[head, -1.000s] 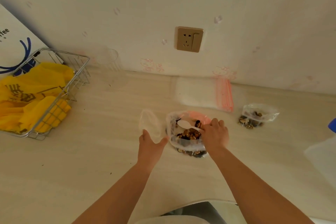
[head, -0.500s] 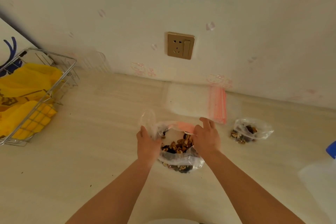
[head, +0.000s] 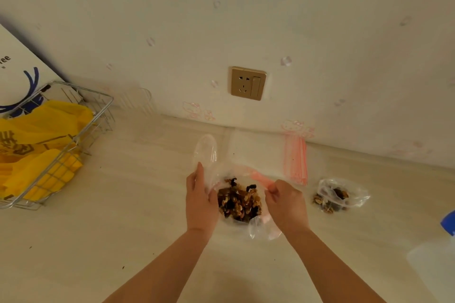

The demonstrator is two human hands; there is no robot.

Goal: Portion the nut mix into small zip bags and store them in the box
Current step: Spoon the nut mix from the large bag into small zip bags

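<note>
Taking the big bag of nut mix (head: 240,200) as the landmark and working across from its far left, a wire basket (head: 81,140) holding yellow bags (head: 41,140) is sitting well apart from it near the wall, with a white board printed in blue (head: 17,76) leaning behind it. Just left of the landmark, the left hand (head: 200,200) is resting edge-on against the bag's side, its fingers (head: 200,174) lying nearly straight and pressing the clear film upward rather than curling round it; an empty small zip bag (head: 206,151) is standing just beyond those fingertips. The nut mix bag itself is lying on the counter (head: 123,229) between the two hands, mouth facing up and away toward the wall, nuts heaped in its middle. Just right of it, the right hand (head: 286,203) is pinching the pink zip strip (head: 261,178) of the bag's rim, fingers curled tightly on it. So the opening is being held spread along a left-to-right axis, and the right hand looks nearer to the rim for any scooping or pouring; I cannot see a spoon here. Behind the landmark, a flat stack of unused zip bags (head: 270,152) is lying against the wall below a socket (head: 248,83). Farther right a filled small bag (head: 338,195) is lying apart, and a blue-capped clear container (head: 440,261) is showing at the right edge. No storage box is clearly identifiable.
</note>
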